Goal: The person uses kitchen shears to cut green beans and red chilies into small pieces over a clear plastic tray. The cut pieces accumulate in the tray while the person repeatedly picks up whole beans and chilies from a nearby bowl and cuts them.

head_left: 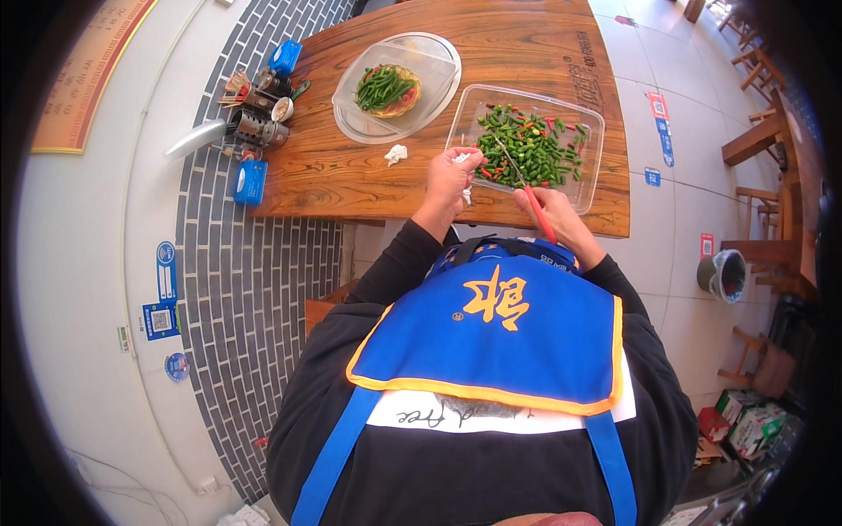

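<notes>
A pair of red-handled scissors (541, 214) is in my right hand (559, 214), its metal blades reaching over cut green and red chili peppers (536, 148). These lie in a clear plastic container (594, 167) close to the table's front edge. My left hand (450, 177) is at the container's left front corner, fingers closed on a piece of white tissue (461, 158); more white shows just below the hand. Farther left, whole green chilies (383, 89) and some red pieces sit in a small yellow basket (416, 98) on a translucent plastic lid (434, 72).
A crumpled white tissue (396, 154) lies on the wooden table (316, 177). Along the wall stand blue tissue boxes (250, 183), metal holders (247, 123) with toothpicks and a small white bowl (282, 110). A lined bin (729, 276) stands on the floor at right.
</notes>
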A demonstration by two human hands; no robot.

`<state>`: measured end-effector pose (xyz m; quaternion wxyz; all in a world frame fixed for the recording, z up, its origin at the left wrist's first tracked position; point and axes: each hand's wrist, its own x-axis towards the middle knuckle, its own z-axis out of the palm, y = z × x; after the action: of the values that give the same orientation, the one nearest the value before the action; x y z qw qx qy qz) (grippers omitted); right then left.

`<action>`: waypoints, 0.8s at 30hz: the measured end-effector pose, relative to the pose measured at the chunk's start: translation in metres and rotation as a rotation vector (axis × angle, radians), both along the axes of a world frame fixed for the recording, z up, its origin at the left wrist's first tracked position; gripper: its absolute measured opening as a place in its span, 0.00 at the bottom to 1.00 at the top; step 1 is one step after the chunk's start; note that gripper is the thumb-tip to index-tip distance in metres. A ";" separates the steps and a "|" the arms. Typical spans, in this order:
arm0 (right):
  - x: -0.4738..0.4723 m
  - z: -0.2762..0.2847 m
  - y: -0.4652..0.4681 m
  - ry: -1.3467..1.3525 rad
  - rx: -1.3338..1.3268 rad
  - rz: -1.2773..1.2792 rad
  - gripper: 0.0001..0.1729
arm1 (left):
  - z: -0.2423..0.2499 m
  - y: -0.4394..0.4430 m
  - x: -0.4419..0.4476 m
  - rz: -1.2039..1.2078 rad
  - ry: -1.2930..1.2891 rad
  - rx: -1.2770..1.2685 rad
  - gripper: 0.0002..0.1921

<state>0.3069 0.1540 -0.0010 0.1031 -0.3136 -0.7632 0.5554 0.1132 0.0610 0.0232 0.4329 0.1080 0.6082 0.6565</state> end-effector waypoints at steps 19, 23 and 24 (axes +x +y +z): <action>0.001 -0.005 0.010 -0.029 0.043 -0.055 0.40 | -0.012 0.008 -0.010 -0.048 -0.027 -0.018 0.08; 0.001 -0.002 0.011 -0.086 0.019 -0.088 0.40 | -0.018 0.009 -0.013 -0.022 -0.084 0.002 0.09; 0.002 -0.002 0.011 -0.103 -0.003 -0.094 0.40 | -0.020 0.009 -0.014 -0.003 -0.113 0.015 0.10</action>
<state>0.3085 0.1653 -0.0029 0.0891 -0.3774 -0.7512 0.5342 0.0989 0.0700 0.0029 0.4666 0.0749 0.5779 0.6654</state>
